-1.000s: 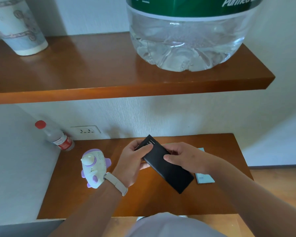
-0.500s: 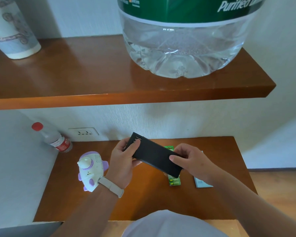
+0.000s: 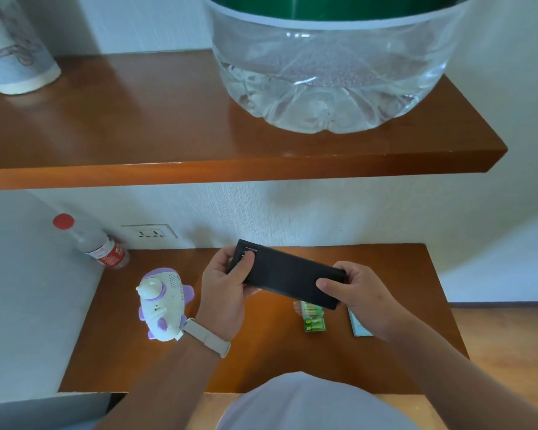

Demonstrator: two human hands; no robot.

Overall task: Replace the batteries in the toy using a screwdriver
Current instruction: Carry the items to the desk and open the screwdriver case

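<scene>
1. While it is held up over the counter (image 3: 261, 355) in the head view, a black flat case (image 3: 289, 276) sits mid-frame and slanted, one end toward the upper left and the other toward the lower right.
2. Left hand (image 3: 227, 293) grips the case's upper-left end, thumb laid across the top face near some small markings and fingers curled underneath. Pale wrist band (image 3: 207, 338) on that wrist.
3. Right hand (image 3: 364, 296) grips the lower-right end, thumb on the near face and fingers wrapped round the far edge.
4. Cannot tell whether the case is open or closed; contents not visible.
5. Toy (image 3: 163, 305), a white and purple plastic figure, stands on the counter left of centre, just left of the left wrist and not touched by either hand.
6. Green battery pack (image 3: 314, 319) lies flat on the counter below the case, its top part hidden behind it.
7. Pale blue-grey flat card (image 3: 359, 325) lies just right of the batteries, partly under the right hand.
8. Small clear bottle (image 3: 97, 243) with a red cap and red label leans in the counter's back-left corner, near a wall socket (image 3: 149, 233).
9. Wooden shelf (image 3: 137, 125) spans the upper frame, with a large clear water jug (image 3: 326, 76) with a green label at upper right and a patterned paper cup (image 3: 13, 51) at upper left.
10. Light-coloured clothing (image 3: 308, 401) fills the bottom centre.
</scene>
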